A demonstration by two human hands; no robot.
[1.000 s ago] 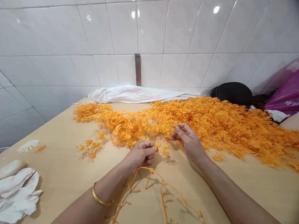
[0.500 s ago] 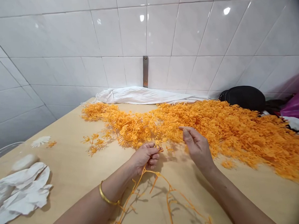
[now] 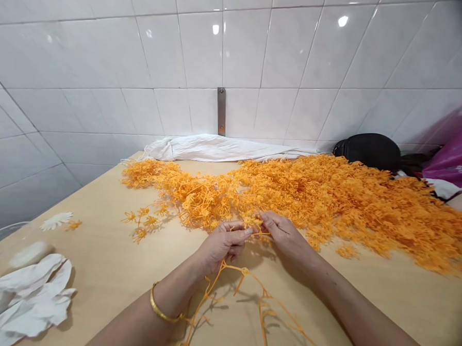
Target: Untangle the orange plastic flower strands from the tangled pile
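My left hand is closed in a pinch on an orange branching plastic stem. Its thin forked branches hang down toward me over the table. At the fingertips, a small star-shaped orange plastic flower sits between both hands. My right hand pinches at this flower from the right, thumb against the fingers. The exact grip point is partly hidden. Just beyond both hands lies a large heap of orange plastic flower sprigs.
On the pale wooden table, a small flower cluster lies left of the heap. Crumpled white cloth, a white oval object and a white flower piece are at left. White fabric, a black pouch and a purple bag line the tiled wall.
My right hand has moved left and slightly down, from beside the heap to the flower at my left hand's fingertips. My left hand still holds the stem.
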